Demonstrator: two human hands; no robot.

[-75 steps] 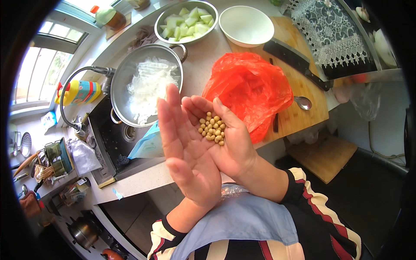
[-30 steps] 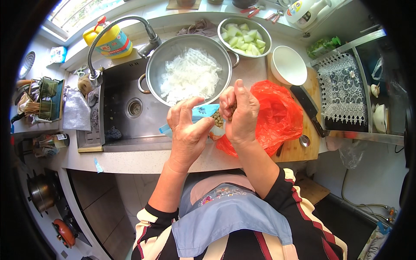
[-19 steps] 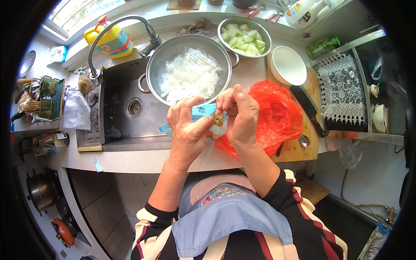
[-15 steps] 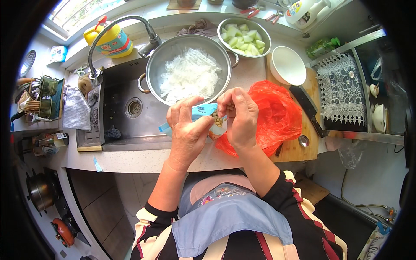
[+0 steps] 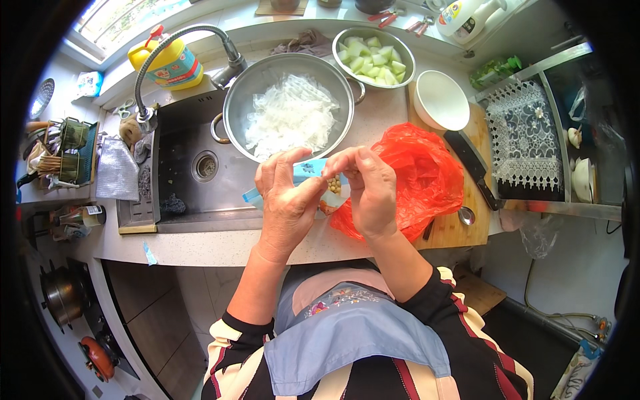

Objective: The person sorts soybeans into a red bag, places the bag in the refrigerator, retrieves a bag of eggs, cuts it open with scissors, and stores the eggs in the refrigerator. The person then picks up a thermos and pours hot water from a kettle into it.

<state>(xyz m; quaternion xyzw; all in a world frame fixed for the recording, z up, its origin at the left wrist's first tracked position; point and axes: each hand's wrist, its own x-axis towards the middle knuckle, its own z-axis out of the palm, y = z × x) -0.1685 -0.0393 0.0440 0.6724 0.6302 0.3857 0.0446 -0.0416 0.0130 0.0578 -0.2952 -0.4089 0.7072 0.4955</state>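
Observation:
My left hand grips a blue and clear plastic packet over the counter's front edge. Small round beige balls, perhaps beans or peppercorns, show inside it. At the packet's right side my right hand has its fingers curled and fingertips together; what they hold is hidden. Just beyond the hands stands a two-handled steel pot with translucent white shreds or sheets in it. A crumpled red plastic bag lies beside my right hand.
A steel bowl of pale green chunks and a white bowl stand at the back right. On the wooden board lie a cleaver and a spoon. Left are the sink, faucet and yellow jug.
My right hand has shifted slightly down, and its fingertips have come together near the packet's mouth. Beige balls seen in its palm before are now hidden. My left hand stays on the packet.

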